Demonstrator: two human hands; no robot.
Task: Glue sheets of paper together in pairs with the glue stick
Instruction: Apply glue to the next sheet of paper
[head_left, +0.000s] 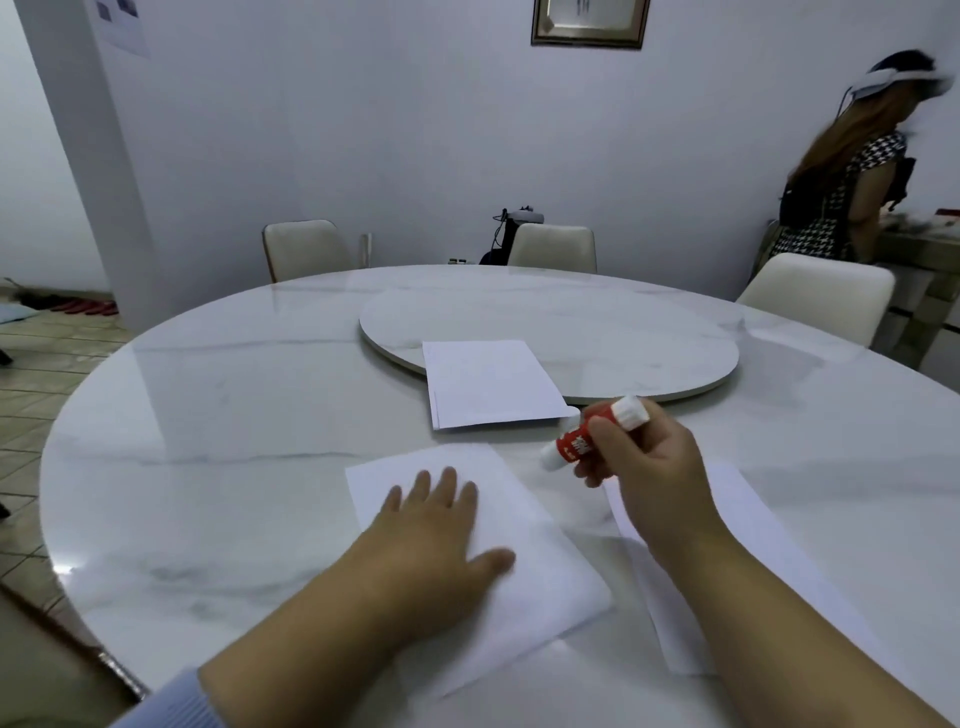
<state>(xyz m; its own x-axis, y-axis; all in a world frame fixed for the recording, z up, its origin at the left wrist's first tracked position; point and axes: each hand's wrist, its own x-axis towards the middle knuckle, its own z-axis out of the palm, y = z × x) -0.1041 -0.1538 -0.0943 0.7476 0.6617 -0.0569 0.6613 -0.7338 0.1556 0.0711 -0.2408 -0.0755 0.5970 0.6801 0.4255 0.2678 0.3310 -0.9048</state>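
Observation:
My left hand lies flat, fingers spread, on a white sheet of paper near the table's front. My right hand grips a red and white glue stick, held tilted above the table just right of that sheet. A second white sheet lies under my right forearm. A small stack of white sheets rests further back, partly on the turntable.
The round white marble table carries a raised turntable in its middle. White chairs stand around the far side. A person stands at a counter at the back right.

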